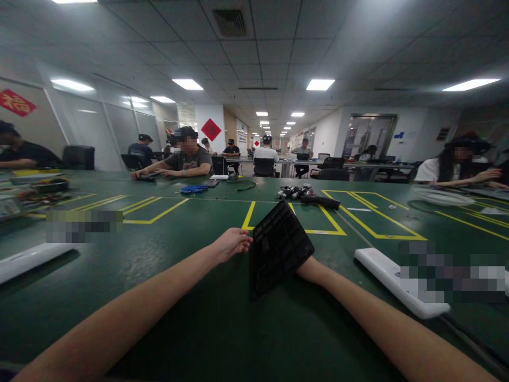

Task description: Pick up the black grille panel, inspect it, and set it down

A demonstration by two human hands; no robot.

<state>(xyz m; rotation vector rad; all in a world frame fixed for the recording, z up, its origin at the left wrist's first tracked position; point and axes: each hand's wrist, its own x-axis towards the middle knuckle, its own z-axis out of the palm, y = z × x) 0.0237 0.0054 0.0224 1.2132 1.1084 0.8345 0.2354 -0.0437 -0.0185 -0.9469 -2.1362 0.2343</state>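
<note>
A flat black compartment tray (280, 249) is tilted up off the green table, its gridded face toward me. My right hand (308, 269) grips it from behind at the lower right edge; most of those fingers are hidden by the tray. Beside its left edge is my left hand (234, 244), with the fingers curled together. Whether they touch the tray, or pinch something small, I cannot make out. Past the tray lies a cluster of dark and silvery parts (294, 192) with a black handle-like piece (321, 201).
Yellow tape outlines (334, 232) mark the green table (178, 329). A white power strip (397, 281) lies at right, another long white bar (35, 260) at left. Farther back are a blue cloth-like item (193, 189) and a coiled pale cable (441, 195). Several people sit around.
</note>
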